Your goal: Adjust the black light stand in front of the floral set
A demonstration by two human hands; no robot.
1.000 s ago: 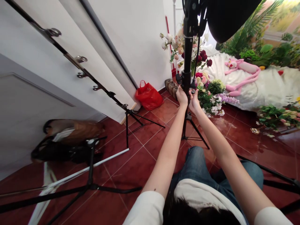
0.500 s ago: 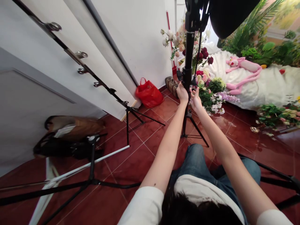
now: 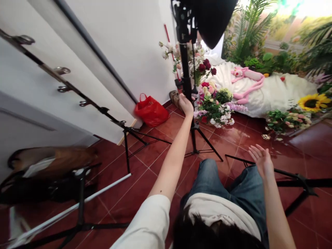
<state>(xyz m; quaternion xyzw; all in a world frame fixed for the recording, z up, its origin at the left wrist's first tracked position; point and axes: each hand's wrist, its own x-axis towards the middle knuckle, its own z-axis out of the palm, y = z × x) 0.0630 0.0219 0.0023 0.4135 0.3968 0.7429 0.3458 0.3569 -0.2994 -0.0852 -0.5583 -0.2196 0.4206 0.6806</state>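
Reaching up and away, the left hand (image 3: 187,104) wraps its grip around the black pole of the light stand (image 3: 184,69), fingers pressed together on the tube just below a clamp collar; holding there likely steadies the column, since the dark softbox (image 3: 211,17) at the top makes it top-heavy. The stand rises in the far middle of the scene, its tripod legs (image 3: 199,136) splayed on the red tiled floor (image 3: 160,145) in front of the person's knees.

The right hand (image 3: 261,159) is off the pole, hanging low on the right above the jeans-clad knee (image 3: 246,186), its grip spread, palm forward, holding nothing. Just beyond it a folded black stand (image 3: 290,174) lies across the floor.

Behind the pole, bunches of artificial flowers (image 3: 214,103) sit on the floor beside a white fluffy spread (image 3: 280,93), where a pink plush toy (image 3: 246,81) lies stretched out; a sunflower (image 3: 312,102) and green foliage (image 3: 249,38) fill the far right, arranged like a photo set. A red plastic bag (image 3: 150,111) rests against the white wall (image 3: 129,41) to the left of the pole. On the near left, another tripod (image 3: 128,138) carries a slanted crossbar with metal clips (image 3: 62,71), and dark and brown bags (image 3: 44,173), blurred, lie by a nearer stand (image 3: 80,204).

No brand, label or writing can be read on any of these things.
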